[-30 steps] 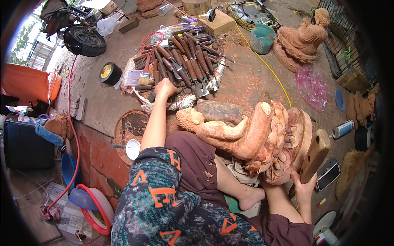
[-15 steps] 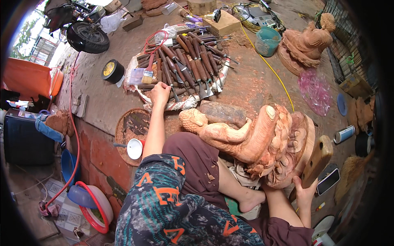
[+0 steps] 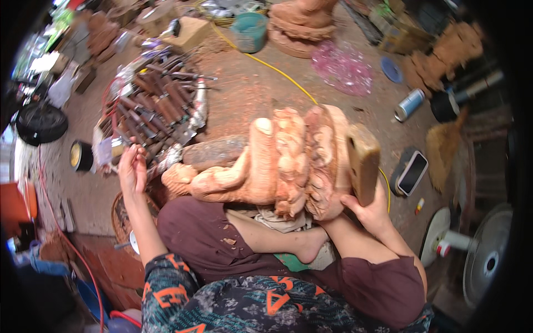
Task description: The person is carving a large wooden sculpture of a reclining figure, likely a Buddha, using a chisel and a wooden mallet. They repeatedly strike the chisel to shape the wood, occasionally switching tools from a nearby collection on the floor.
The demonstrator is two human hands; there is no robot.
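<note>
A carved wooden statue of a seated figure lies on its side across my lap, its head to the left and its base to the right. My right hand is closed on a wooden mallet beside the base; its thumb shows, while most of its fingers are hidden. My left hand is raised at the near edge of a pile of wood-handled carving chisels. Its fingers are loosely bent and apart, slightly blurred, and nothing shows in them. Behind the statue lies a wooden log.
A black tape roll lies left of the chisels. Farther off are a teal bucket, another statue and a pink plastic bag. On the right are a spray can, a phone and a fan.
The view has swung to the right, so the scene sits farther left. My left hand has loosened from a pinch at the chisels' near edge. The mallet stays in my right hand.
</note>
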